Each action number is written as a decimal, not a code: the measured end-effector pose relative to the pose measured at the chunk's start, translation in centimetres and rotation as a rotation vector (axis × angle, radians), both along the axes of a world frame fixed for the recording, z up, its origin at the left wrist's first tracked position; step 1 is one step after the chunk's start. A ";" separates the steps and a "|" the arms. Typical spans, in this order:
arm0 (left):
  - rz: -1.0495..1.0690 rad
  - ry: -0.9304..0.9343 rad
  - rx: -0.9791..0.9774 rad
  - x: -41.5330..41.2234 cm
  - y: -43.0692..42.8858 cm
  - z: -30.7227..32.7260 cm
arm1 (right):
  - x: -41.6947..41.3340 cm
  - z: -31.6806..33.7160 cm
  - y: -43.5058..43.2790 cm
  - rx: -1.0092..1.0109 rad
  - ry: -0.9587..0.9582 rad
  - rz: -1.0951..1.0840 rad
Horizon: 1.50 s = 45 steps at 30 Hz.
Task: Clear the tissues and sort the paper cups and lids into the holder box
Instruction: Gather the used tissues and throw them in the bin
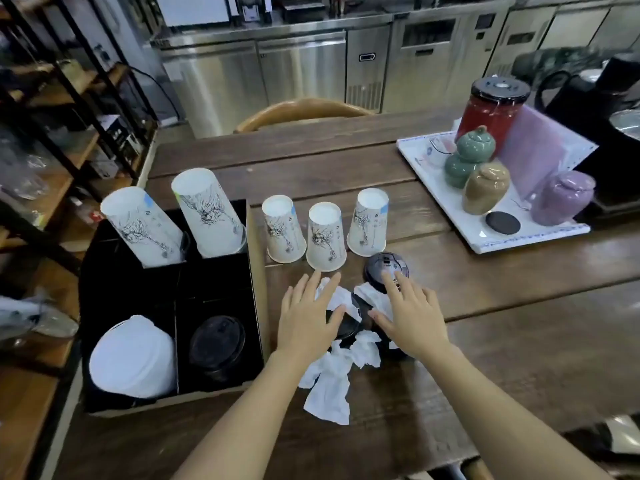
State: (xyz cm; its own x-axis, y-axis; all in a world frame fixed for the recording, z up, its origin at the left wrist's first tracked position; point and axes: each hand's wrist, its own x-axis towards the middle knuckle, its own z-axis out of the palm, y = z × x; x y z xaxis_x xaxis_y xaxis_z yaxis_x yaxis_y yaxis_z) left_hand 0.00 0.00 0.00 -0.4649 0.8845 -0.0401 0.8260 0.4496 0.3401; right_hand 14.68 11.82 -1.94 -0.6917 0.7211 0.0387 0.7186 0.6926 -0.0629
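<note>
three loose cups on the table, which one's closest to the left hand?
The middle cup, upside down like the other two: its rim sits just beyond the left hand fingertips. The two cups flanking it stand farther back.

Even indoor light, soft shadows; glare on steel counters (304,60); edges warped, blurred.

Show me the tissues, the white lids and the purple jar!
tissues (329,389), head view, on the big crumpled piece.
white lids (133,358), head view, on the top lid's dome.
purple jar (561,199), head view, on its belly.
</note>
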 end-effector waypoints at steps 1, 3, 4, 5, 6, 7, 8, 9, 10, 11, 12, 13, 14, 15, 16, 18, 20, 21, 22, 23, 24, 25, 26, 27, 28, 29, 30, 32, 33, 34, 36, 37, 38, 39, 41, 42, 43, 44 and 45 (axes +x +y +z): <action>-0.014 -0.011 -0.030 0.0 0.1 -0.2 | 0.1 -0.4 0.0 -0.015 -0.008 -0.020; -0.035 0.001 -0.051 0.1 0.5 -0.9 | 0.3 -1.2 -0.1 -0.010 -0.009 -0.033; -0.037 -0.015 -0.063 0.0 0.6 -1.1 | 0.5 -1.4 -0.2 -0.030 -0.036 -0.041; -0.042 -0.026 -0.071 0.0 0.7 -1.3 | 0.5 -1.4 -0.2 -0.059 -0.040 -0.042; -0.051 -0.032 -0.087 0.0 0.8 -1.6 | 0.6 -1.6 -0.1 -0.088 -0.056 -0.054; -0.056 -0.042 -0.105 -0.1 0.9 -1.7 | 0.7 -1.7 -0.1 -0.073 -0.052 -0.057; -0.057 -0.073 -0.131 -0.2 0.9 -1.7 | 0.7 -1.6 -0.2 -0.059 -0.061 -0.064; -0.050 -0.110 -0.128 -0.3 1.0 -1.9 | 0.8 -1.6 -0.2 -0.029 -0.044 -0.059; -0.040 -0.145 -0.118 -0.3 1.0 -2.1 | 0.9 -1.6 -0.2 -0.011 -0.010 -0.061; -0.029 -0.163 -0.097 -0.3 1.0 -2.2 | 0.9 -1.4 -0.2 -0.017 0.046 -0.061; -0.016 -0.169 -0.074 -0.3 1.0 -2.2 | 0.9 -1.2 0.0 -0.023 0.107 -0.060; 0.005 -0.171 -0.045 -0.4 1.0 -2.3 | 0.9 -0.8 0.0 -0.065 0.162 -0.060; 0.039 -0.191 -0.007 -0.4 1.0 -2.3 | 0.8 -0.3 0.1 -0.109 0.210 -0.069; 0.084 -0.224 0.042 -0.3 0.9 -2.1 | 0.7 0.2 0.1 -0.159 0.252 -0.090; 0.126 -0.270 0.092 -0.2 0.7 -1.8 | 0.7 0.3 0.1 -0.212 0.269 -0.104; 0.179 -0.332 0.200 0.2 -0.1 -1.0 | 0.7 0.9 -0.2 -0.269 0.303 -0.064; 0.203 -0.332 0.299 0.6 -1.1 -0.5 | 0.8 1.2 -0.4 -0.285 0.347 -0.057; 0.212 -0.327 0.331 0.8 -1.6 -0.5 | 0.8 1.4 -0.5 -0.309 0.344 -0.066; 0.223 -0.328 0.342 1.0 -2.1 -0.5 | 0.9 1.5 -0.7 -0.350 0.320 -0.073; 0.231 -0.331 0.331 1.3 -2.6 -0.7 | 0.9 1.5 -0.8 -0.398 0.293 -0.062; 0.236 -0.330 0.300 1.7 -3.1 -1.0 | 0.9 1.4 -1.0 -0.462 0.252 -0.039; 0.230 -0.323 0.263 2.1 -3.5 -1.4 | 0.9 1.3 -1.2 -0.514 0.202 0.006; 0.215 -0.316 0.216 2.6 -3.9 -1.7 | 0.8 1.1 -1.4 -0.543 0.135 0.062; 0.195 -0.299 0.154 3.1 -4.3 -2.1 | 0.9 0.8 -1.6 -0.537 0.052 0.127; 0.174 -0.272 0.075 3.6 -4.6 -2.4 | 0.9 0.4 -1.8 -0.510 -0.027 0.187; 0.153 -0.238 -0.009 4.0 -4.9 -2.9 | 0.9 0.1 -1.9 -0.474 -0.088 0.237; 0.142 -0.210 -0.084 4.3 -5.0 -3.2 | 0.9 -0.2 -1.9 -0.437 -0.122 0.270; 0.130 -0.183 -0.174 4.8 -5.2 -3.8 | 0.8 -0.9 -1.9 -0.333 -0.123 0.329; 0.122 -0.164 -0.196 4.9 -5.3 -4.0 | 0.7 -1.1 -2.0 -0.284 -0.106 0.344; 0.118 -0.146 -0.209 5.0 -5.4 -4.3 | 0.7 -1.3 -2.0 -0.260 -0.073 0.344; 0.117 -0.127 -0.190 5.0 -5.7 -4.6 | 0.8 -1.3 -2.0 -0.277 0.028 0.337; 0.114 -0.123 -0.165 5.0 -5.7 -4.7 | 0.8 -1.1 -2.1 -0.311 0.077 0.317; 0.116 -0.127 -0.140 5.0 -5.9 -4.7 | 0.7 -0.8 -2.0 -0.331 0.132 0.290; 0.120 -0.143 -0.118 5.0 -6.0 -4.9 | 0.7 -0.7 -1.9 -0.353 0.171 0.265; 0.130 -0.206 -0.069 5.2 -6.2 -4.9 | 0.8 -0.4 -1.6 -0.377 0.226 0.234; 0.136 -0.243 -0.034 5.3 -6.2 -4.9 | 0.8 -0.2 -1.6 -0.396 0.255 0.230; 0.150 -0.287 0.009 5.5 -6.3 -4.7 | 0.8 0.2 -1.6 -0.419 0.285 0.235; 0.178 -0.340 0.056 5.6 -6.5 -4.4 | 0.8 0.5 -1.7 -0.437 0.309 0.250; 0.208 -0.393 0.102 5.7 -6.6 -4.2 | 0.6 0.8 -1.9 -0.456 0.314 0.267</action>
